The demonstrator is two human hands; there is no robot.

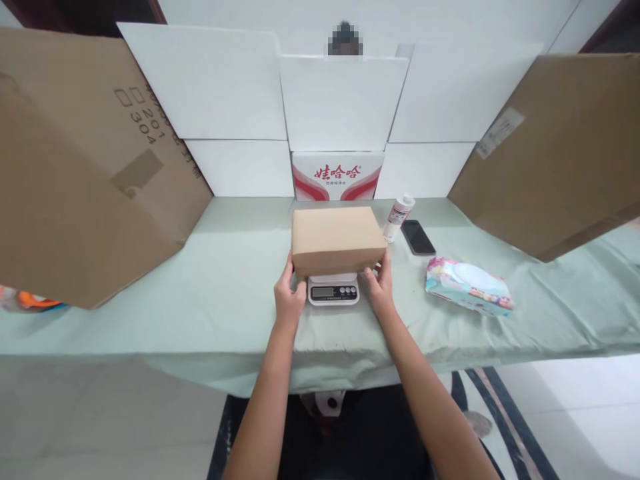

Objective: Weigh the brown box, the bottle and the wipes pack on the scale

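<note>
- Steadying the brown box (340, 241) on or just above the white scale (333, 291), I judge.
- Left hand (290, 293), right hand (380, 288): fingers clamped on its 2 ends.
- Next move calls for level, even pressure.

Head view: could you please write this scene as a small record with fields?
left hand: at the left side of the brown box
right hand: at its right side
box position: above the digital scale; full contact hidden
scale reading: not legible
right of box: bottle, phone, colourful pack
surface: pale green cloth
</note>
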